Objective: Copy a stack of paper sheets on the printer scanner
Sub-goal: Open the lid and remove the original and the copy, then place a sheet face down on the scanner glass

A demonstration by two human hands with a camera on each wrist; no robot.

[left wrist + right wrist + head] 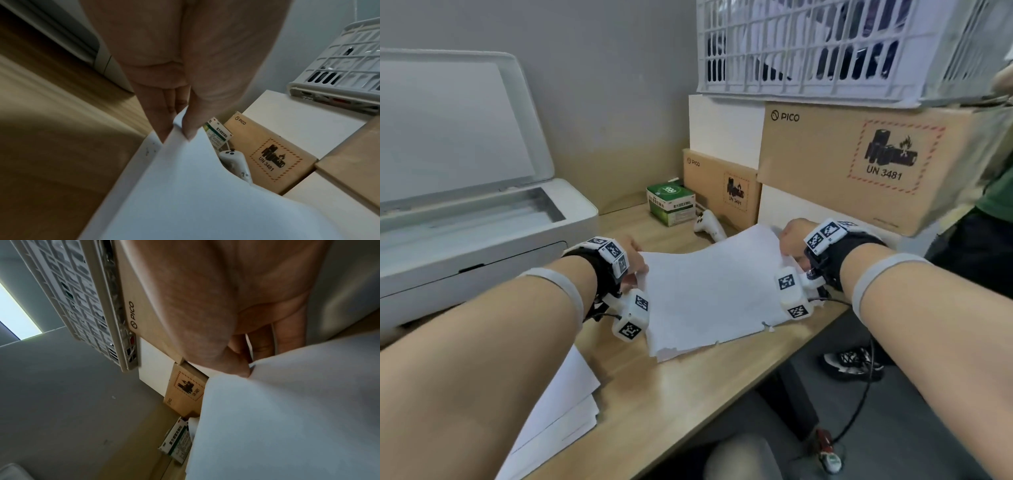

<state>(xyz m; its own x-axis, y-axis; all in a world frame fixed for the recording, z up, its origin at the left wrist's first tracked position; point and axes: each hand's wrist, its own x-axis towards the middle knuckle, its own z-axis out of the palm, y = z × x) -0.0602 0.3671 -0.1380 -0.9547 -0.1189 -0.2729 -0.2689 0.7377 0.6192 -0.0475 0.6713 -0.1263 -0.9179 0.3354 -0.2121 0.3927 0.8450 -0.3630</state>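
A stack of white paper sheets (709,301) lies on the wooden desk, its far edge lifted. My left hand (635,262) pinches the far left corner of the top sheet (185,186) between thumb and fingers. My right hand (791,240) pinches the far right corner of that sheet (287,402). The white printer (465,233) stands at the left with its scanner lid (455,123) raised and the glass (469,212) exposed. A second pile of sheets (561,411) lies near the desk's front edge under my left forearm.
Cardboard PICO boxes (859,161) and white boxes stack at the back right, with a white plastic crate (808,48) on top. A green medicine box (671,204) and a white controller (710,226) lie behind the paper. A person (993,219) stands at the right; cables hang off the desk edge.
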